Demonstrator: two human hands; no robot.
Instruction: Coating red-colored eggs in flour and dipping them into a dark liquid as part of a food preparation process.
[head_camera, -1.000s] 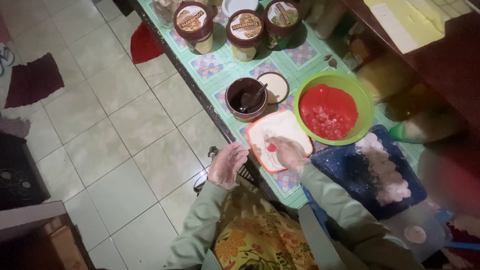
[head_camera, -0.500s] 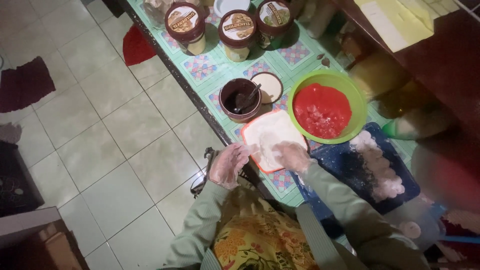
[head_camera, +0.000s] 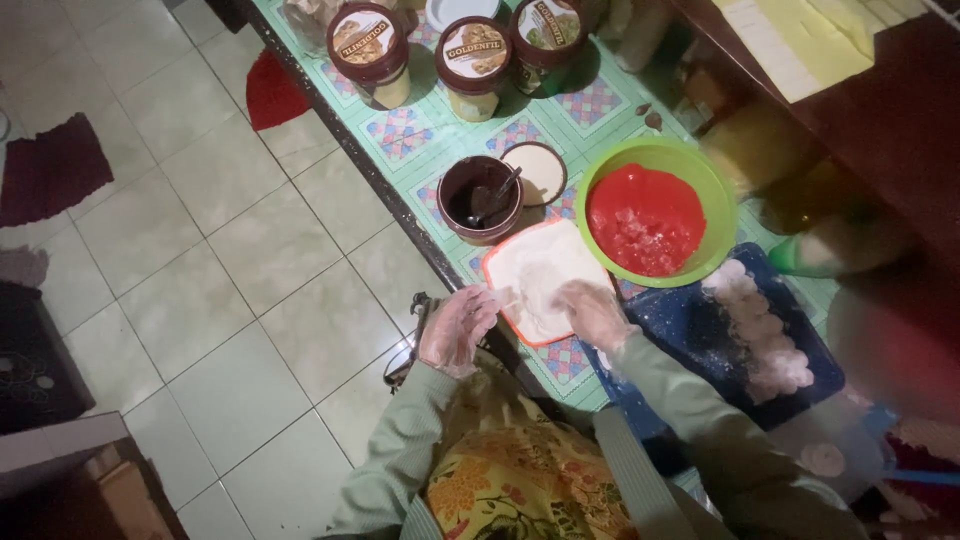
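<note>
My left hand (head_camera: 458, 328), in a thin clear glove, hovers at the table edge just left of an orange-rimmed tray of white flour (head_camera: 535, 270), fingers loosely apart and holding nothing I can see. My right hand (head_camera: 592, 312), also gloved, rests on the near right part of the flour, fingers curled down into it; whether it holds something is hidden. A green bowl (head_camera: 700, 190) of red mixture stands just beyond the tray on the right. A dark blue tray (head_camera: 690, 330) with several floured white pieces lies to the right.
A brown tub (head_camera: 480, 195) of dark filling with a spoon and its lid (head_camera: 538, 172) stand behind the flour tray. Three lidded jars (head_camera: 470, 65) line the far table end. The tiled floor (head_camera: 200, 280) is on the left, with a red cloth (head_camera: 272, 90).
The red piece seen on the flour a second ago is no longer visible. Both hands stay at the flour tray, the right one now pressed into the flour. The view shifted slightly.
</note>
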